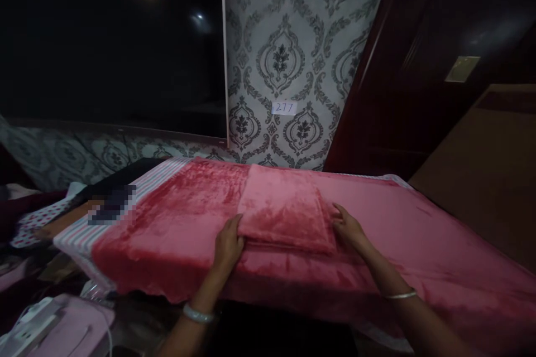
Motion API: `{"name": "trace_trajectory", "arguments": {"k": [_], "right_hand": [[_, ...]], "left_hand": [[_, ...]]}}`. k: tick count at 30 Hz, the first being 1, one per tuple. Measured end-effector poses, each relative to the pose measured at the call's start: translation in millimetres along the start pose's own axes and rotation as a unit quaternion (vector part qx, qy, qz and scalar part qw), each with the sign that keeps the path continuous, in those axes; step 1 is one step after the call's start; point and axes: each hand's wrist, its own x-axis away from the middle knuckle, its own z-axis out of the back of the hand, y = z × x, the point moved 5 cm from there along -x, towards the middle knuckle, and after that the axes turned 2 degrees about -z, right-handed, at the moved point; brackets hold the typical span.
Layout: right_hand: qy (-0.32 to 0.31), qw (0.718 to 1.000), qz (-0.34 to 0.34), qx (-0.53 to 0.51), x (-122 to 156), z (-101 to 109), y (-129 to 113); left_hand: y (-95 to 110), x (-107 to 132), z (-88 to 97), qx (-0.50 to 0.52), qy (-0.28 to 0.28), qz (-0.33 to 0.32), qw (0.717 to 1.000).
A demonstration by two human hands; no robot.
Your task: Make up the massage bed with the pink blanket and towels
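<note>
A folded pink plush cloth [285, 206], roughly square, lies on a larger pink plush blanket [377, 212] of the same colour. My left hand [228, 242] is closed on the folded cloth's near left corner, with its thumb along the edge. At the opposite side, my right hand [348, 228] has its fingers bent at the right edge; the exact contact there is dim and partly hidden. Along the left end of the blanket runs a striped border [161, 175]. The blanket's front hangs down toward me.
A large dark screen [113, 44] hangs on the patterned wall [280, 61], beside a paper label [285, 107] reading 277. A brown board [481, 178] leans at right. A power strip [31, 326] lies on a pink box [79, 323] at lower left, near piled fabrics [42, 220].
</note>
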Motion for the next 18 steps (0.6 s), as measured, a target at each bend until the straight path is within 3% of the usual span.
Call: {"name": "trace_trajectory", "arguments": {"k": [3,9,13,18], "right_hand": [[0.021,0.995,0.069,0.069,-34.9,-22.2,-34.5],[-0.081,0.983,0.138,0.093,-105.7,-118.8,-104.1],[-0.111,0.976,0.165,0.092,-155.8,-172.8,-130.1],[-0.149,0.966,0.175,0.120,-206.2,-223.1,-149.6]], "left_hand": [[-1.5,3.1,-1.6,0.011,0.009,0.006,1.000],[-13.0,12.9,-9.0,0.039,0.009,-0.004,0.999],[-28.3,24.9,-23.2,0.030,0.005,0.016,0.999],[-41.5,44.6,-32.5,0.004,0.027,0.007,1.000]]}}
